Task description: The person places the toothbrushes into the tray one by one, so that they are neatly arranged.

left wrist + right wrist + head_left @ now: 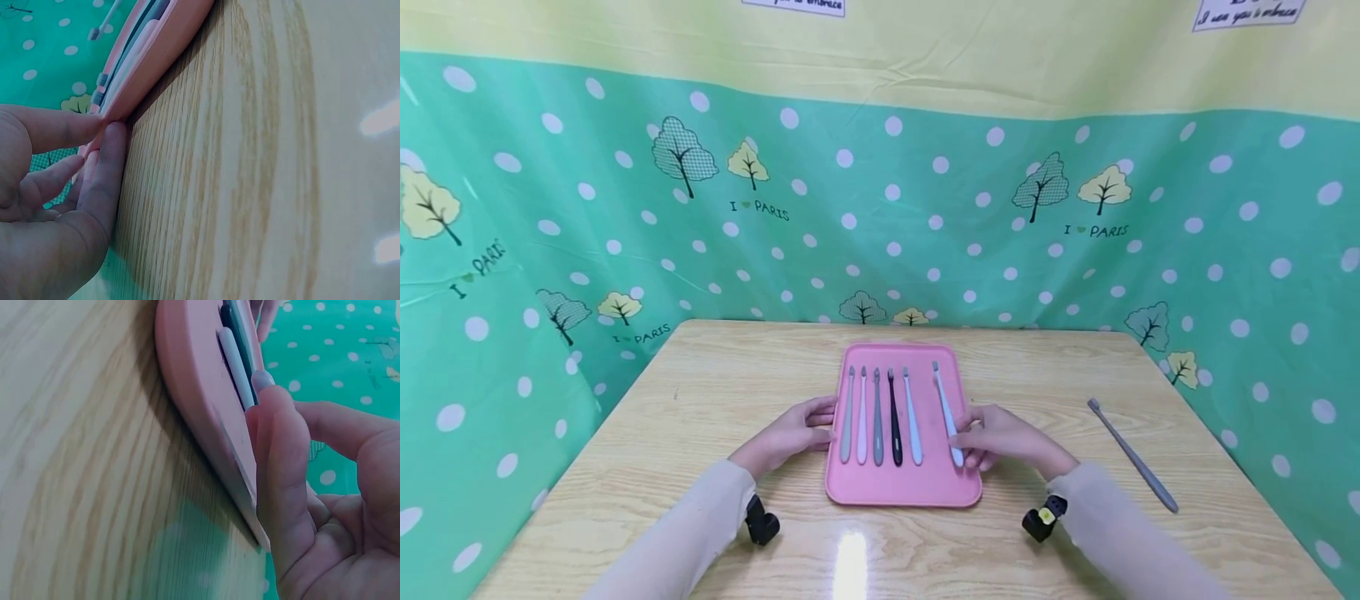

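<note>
A pink tray [904,492] lies on the table with several toothbrushes side by side on it, heads toward the back. Among them are a black toothbrush [894,421] and, right of it, a light blue toothbrush [912,421]. At the tray's left rim, my left hand [790,435] pinches the edge between thumb and finger, seen close in the left wrist view. My right hand [1003,435] is over the right rim, where thumb and fingertips pinch the handle end of a pale blue toothbrush [945,408]. That handle's tip [262,379] shows between the fingers.
On the table to the right of my right hand lies a grey toothbrush [1131,454], slanted. The wooden table [737,358] reaches a green dotted curtain [917,217] at the back and sides.
</note>
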Available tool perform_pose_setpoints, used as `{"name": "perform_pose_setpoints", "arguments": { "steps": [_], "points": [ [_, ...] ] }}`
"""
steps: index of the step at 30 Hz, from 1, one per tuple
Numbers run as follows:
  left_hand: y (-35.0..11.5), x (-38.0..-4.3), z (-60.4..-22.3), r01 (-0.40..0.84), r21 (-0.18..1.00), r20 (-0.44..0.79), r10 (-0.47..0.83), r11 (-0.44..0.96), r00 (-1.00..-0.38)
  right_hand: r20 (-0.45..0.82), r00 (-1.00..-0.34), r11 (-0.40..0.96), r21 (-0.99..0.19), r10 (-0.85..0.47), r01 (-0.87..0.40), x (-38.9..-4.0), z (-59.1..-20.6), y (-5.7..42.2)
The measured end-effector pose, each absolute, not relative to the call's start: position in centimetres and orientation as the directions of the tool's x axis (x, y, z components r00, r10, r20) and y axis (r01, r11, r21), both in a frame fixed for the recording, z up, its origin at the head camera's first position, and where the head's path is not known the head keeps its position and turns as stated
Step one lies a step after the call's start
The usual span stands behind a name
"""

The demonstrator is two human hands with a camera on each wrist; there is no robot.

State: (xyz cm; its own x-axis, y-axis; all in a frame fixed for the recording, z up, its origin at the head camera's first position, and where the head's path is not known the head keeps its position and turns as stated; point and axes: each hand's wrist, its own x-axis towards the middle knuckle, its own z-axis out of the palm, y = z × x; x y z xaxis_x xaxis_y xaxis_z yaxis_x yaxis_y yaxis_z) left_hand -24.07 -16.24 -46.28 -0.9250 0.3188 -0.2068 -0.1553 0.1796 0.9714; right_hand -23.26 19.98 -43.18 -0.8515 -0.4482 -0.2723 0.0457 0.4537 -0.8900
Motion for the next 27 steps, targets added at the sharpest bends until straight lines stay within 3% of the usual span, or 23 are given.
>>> {"name": "perform_pose_setpoints", "arguments": {
  "steps": [27],
  "points": [
    [-16.5, -24.0, -45.9, -0.151, 0.979, -0.193, 0.373, 0.139, -0.908, -0.263, -0.873, 0.493, -0.869, -0.410, 0.030, -23.8, -44.1, 16.2]
  ]
}}
